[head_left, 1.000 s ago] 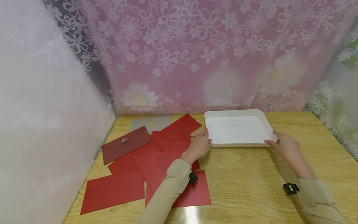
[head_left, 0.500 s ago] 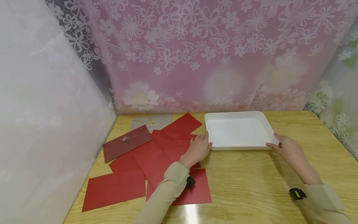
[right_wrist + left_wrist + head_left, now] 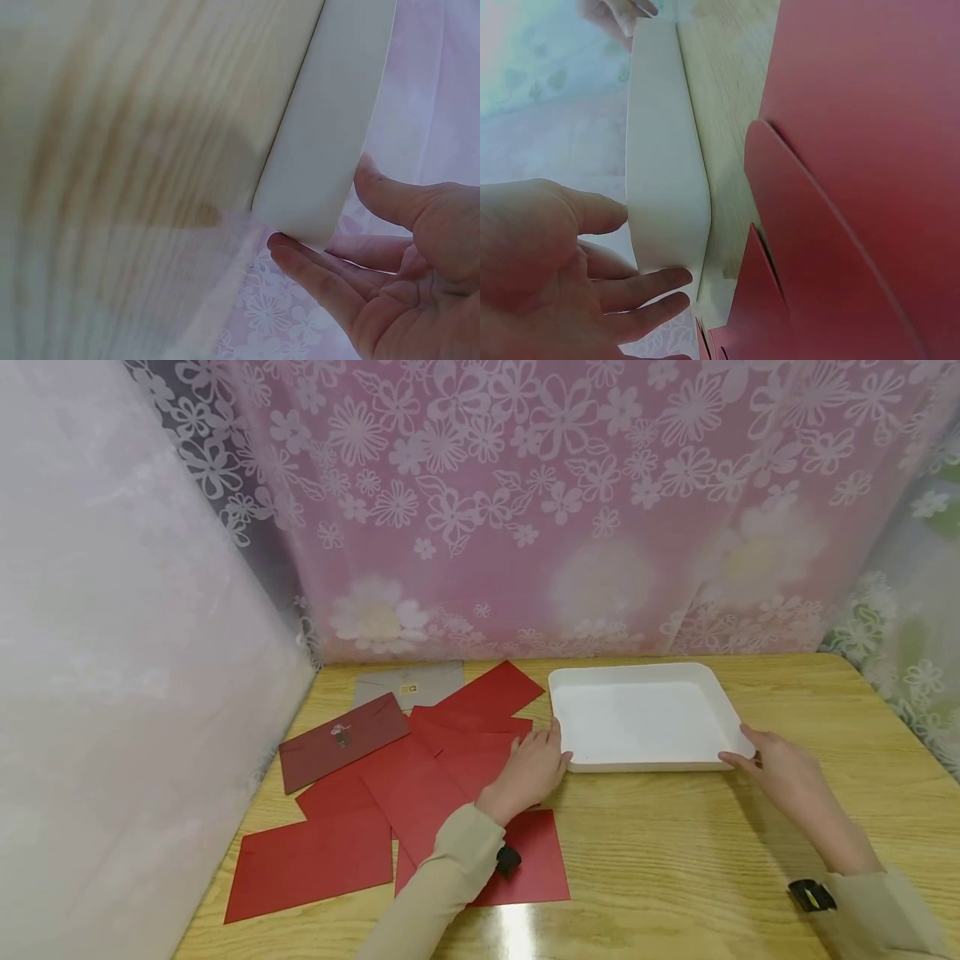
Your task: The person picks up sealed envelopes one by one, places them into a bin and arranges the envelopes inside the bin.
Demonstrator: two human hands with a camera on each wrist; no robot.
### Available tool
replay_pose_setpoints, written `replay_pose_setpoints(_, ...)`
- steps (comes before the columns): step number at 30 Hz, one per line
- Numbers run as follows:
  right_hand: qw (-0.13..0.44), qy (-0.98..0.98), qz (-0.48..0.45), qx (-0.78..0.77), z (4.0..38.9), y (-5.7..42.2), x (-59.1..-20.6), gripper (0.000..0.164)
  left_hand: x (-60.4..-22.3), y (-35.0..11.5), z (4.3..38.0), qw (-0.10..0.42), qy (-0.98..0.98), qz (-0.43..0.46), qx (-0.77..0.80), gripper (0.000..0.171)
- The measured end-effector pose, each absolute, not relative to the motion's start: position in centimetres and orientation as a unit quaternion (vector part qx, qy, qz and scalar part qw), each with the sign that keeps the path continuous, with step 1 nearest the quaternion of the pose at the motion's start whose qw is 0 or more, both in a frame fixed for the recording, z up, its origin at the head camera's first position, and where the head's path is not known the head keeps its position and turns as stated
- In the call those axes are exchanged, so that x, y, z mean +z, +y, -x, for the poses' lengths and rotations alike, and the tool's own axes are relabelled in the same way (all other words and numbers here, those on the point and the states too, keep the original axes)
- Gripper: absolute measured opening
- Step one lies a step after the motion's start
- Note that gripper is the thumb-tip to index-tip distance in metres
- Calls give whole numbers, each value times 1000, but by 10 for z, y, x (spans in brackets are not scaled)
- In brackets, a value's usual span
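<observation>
A shallow white rectangular tray (image 3: 637, 722) lies at the back right of the table, its long side facing me. My left hand (image 3: 525, 772) holds the tray's near left corner. In the left wrist view the thumb (image 3: 604, 214) meets the front rim and the fingers (image 3: 649, 289) lie along the side wall. The near right corner is pinched by my right hand (image 3: 783, 768), thumb (image 3: 386, 191) at the rim and fingers round the side. Red envelopes (image 3: 408, 793) lie spread under and left of my left forearm.
A dark red envelope (image 3: 343, 742) with a printed motif overlaps the pile at its left. Behind it lies a grey envelope (image 3: 420, 681) with a gold mark. The wooden table (image 3: 660, 852) meets a pink floral curtain (image 3: 480, 568) at the back and a white sheet (image 3: 150, 635) at left.
Both hands have drawn the tray a little toward me, away from the back curtain. The envelopes stay in the same arrangement, with the head view shifting slightly.
</observation>
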State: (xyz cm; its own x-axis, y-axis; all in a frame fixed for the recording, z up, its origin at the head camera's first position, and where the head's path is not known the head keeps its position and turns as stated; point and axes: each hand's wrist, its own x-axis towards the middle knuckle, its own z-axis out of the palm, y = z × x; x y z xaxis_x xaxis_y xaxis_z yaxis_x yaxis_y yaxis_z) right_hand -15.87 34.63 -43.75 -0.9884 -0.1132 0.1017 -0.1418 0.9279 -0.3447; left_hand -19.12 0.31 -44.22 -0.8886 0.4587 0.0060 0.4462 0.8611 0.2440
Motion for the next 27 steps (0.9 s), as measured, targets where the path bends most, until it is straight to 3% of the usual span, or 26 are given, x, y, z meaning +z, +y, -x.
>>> replay_pose_setpoints(17,89,-978,-87,165,134,341,-442,64,-441,-6,168,1,960,-251,125,59)
replay_pose_setpoints(27,61,-983,-71,160,122,339,-440,66,-444,-12,157,-10,953,-272,129,61)
